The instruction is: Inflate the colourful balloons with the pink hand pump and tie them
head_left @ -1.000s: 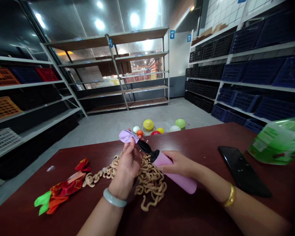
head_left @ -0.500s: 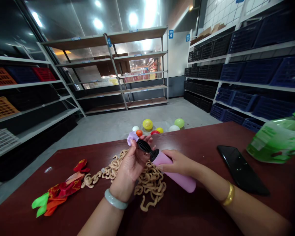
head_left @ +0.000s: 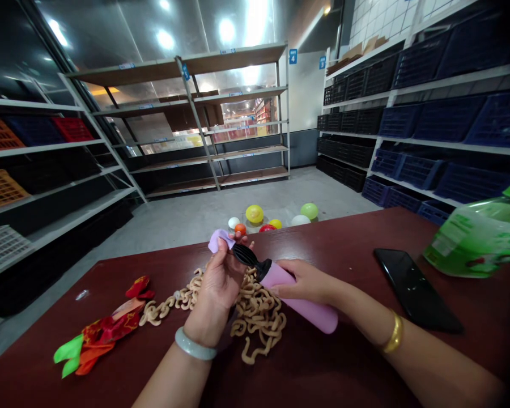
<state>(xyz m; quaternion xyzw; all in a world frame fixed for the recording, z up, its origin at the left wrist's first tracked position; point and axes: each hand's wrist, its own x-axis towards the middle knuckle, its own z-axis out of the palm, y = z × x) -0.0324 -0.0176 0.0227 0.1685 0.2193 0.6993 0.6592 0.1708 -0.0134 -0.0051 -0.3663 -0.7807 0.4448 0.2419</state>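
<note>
A pink hand balloon pump [head_left: 312,311] with a ribbed black nozzle end slants above the table. My right hand [head_left: 304,280] is wrapped round its body, close to the black collar. At the nozzle end, my left hand [head_left: 223,277] pinches a limp lilac balloon [head_left: 220,240] between thumb and fingers, its other fingers partly spread behind the nozzle. Whether the balloon's neck sits over the tip cannot be made out. Below both hands lies a heap of tan curled pieces [head_left: 261,323]. Several flat balloons [head_left: 106,331] in red, orange and green lie to the left.
On the right of the dark red table [head_left: 165,374] are a black phone [head_left: 416,289] and a green-labelled bottle [head_left: 471,241]. Inflated balloons [head_left: 254,214] rest on the floor beyond the table edge. Shelves [head_left: 238,153] and crates [head_left: 433,170] line the room.
My left hand has shifted a little to the left with the lilac balloon, and the balloon's end looks flatter. The right hand and pump have hardly moved. The view has turned slightly.
</note>
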